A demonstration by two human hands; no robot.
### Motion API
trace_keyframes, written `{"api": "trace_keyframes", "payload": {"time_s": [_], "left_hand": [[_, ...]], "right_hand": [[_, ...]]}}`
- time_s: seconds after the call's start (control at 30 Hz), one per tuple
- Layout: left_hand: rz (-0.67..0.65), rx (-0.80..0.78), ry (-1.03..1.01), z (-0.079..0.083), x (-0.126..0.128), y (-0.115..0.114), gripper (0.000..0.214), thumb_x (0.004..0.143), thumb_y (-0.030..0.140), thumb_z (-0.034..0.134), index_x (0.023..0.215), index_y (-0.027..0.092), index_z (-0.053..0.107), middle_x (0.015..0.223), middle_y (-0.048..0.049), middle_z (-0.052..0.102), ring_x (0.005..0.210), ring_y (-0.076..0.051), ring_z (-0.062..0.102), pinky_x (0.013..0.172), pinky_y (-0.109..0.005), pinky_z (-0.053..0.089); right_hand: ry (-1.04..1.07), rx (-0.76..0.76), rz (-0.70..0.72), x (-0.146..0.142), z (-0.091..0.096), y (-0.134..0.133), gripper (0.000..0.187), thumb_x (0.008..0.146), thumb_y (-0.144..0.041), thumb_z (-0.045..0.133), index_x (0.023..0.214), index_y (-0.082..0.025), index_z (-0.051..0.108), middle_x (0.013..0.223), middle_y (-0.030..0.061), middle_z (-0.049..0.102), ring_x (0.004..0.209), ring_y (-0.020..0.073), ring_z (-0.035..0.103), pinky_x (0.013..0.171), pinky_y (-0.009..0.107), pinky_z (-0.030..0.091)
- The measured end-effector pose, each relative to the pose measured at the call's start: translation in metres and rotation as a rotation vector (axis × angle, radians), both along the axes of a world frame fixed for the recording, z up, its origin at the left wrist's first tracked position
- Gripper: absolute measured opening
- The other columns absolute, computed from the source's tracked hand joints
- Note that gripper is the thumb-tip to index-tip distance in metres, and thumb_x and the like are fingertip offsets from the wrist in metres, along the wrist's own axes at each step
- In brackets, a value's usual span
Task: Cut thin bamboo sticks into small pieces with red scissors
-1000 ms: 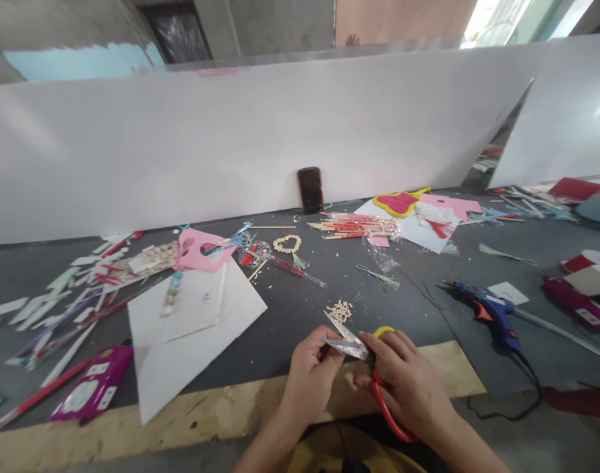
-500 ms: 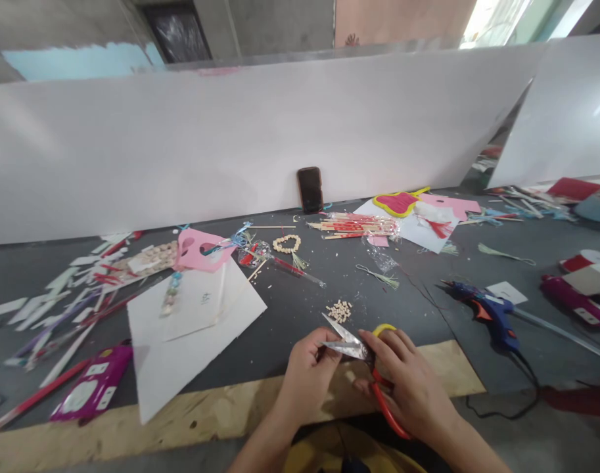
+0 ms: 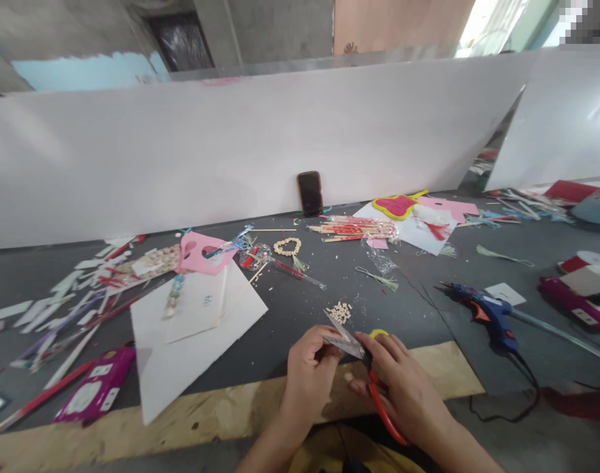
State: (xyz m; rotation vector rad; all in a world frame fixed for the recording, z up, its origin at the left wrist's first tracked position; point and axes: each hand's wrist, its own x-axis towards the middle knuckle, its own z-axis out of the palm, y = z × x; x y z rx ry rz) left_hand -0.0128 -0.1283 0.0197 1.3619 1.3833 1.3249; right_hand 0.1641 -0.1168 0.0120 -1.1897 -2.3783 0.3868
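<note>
My right hand (image 3: 403,381) is closed on the handles of a pair of scissors (image 3: 347,343) with red and yellow grips. The blades are parted and point left, reaching my left hand (image 3: 309,368). My left fingers are pinched together by the blades; what they hold is too small and hidden to make out. Just beyond the blade tips lies a small pile of short pale cut pieces (image 3: 339,312) on the dark table. Farther back is a heart-shaped ring of pale beads (image 3: 287,247) with a light green tassel.
A blue glue gun (image 3: 487,312) lies at right, its cord hanging over the front edge. Red-and-pale sticks (image 3: 353,228) and a phone (image 3: 310,193) are at the back. White paper (image 3: 181,368), a pink cutout (image 3: 215,253) and a purple packet (image 3: 97,384) lie left.
The scissor blades have closed slightly, and both hands sit a little lower and closer together. The pile and other table items look unchanged, apart from a slight camera shift.
</note>
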Motion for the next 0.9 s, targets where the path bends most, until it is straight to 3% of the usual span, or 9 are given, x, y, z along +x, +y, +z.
{"api": "trace_keyframes", "payload": {"time_s": [0.2, 0.3, 0.43, 0.63, 0.9], "left_hand": [[-0.035, -0.093, -0.060, 0.002, 0.000, -0.003, 0.009, 0.077, 0.016, 0.057, 0.074, 0.017, 0.065, 0.076, -0.0031, 0.068, 0.073, -0.017, 0.060, 0.069, -0.026, 0.046], [-0.050, -0.163, -0.109, 0.001, -0.001, -0.004, 0.008, 0.075, 0.018, 0.058, 0.070, 0.016, 0.064, 0.063, -0.0003, 0.062, 0.062, -0.014, 0.056, 0.060, -0.023, 0.043], [-0.091, -0.202, -0.159, 0.011, -0.006, -0.002, 0.009, 0.074, 0.023, 0.061, 0.068, 0.016, 0.061, 0.046, 0.0063, 0.045, 0.044, -0.009, 0.040, 0.046, -0.020, 0.031], [-0.141, -0.092, -0.219, 0.035, -0.012, 0.010, 0.010, 0.074, 0.025, 0.062, 0.071, 0.016, 0.061, 0.049, 0.0055, 0.046, 0.047, -0.008, 0.041, 0.047, -0.020, 0.032], [-0.187, -0.048, -0.261, 0.020, -0.026, 0.039, 0.010, 0.066, 0.019, 0.066, 0.074, 0.015, 0.063, 0.055, 0.0048, 0.051, 0.049, -0.007, 0.041, 0.050, -0.021, 0.032]], "right_hand": [[-0.009, 0.053, -0.016, 0.001, 0.002, -0.002, 0.043, 0.082, -0.035, 0.058, 0.122, -0.019, 0.054, 0.096, 0.0111, 0.061, 0.090, 0.0242, 0.058, 0.076, 0.039, 0.053], [-0.061, 0.050, 0.007, 0.004, 0.005, 0.000, 0.039, 0.085, -0.037, 0.056, 0.118, -0.017, 0.056, 0.095, 0.0109, 0.063, 0.089, 0.0234, 0.058, 0.075, 0.037, 0.053], [-0.126, 0.110, 0.065, 0.006, 0.024, 0.010, 0.039, 0.087, -0.038, 0.053, 0.118, -0.016, 0.055, 0.098, 0.0108, 0.063, 0.092, 0.0233, 0.057, 0.079, 0.038, 0.051], [-0.157, 0.271, 0.125, 0.009, 0.056, 0.029, 0.045, 0.088, -0.047, 0.048, 0.119, -0.016, 0.055, 0.101, 0.0111, 0.062, 0.095, 0.0231, 0.055, 0.081, 0.037, 0.048], [-0.265, 0.356, 0.154, 0.003, 0.052, 0.059, 0.046, 0.089, -0.049, 0.045, 0.118, -0.015, 0.055, 0.097, 0.0100, 0.062, 0.091, 0.0237, 0.054, 0.080, 0.036, 0.045]]}}
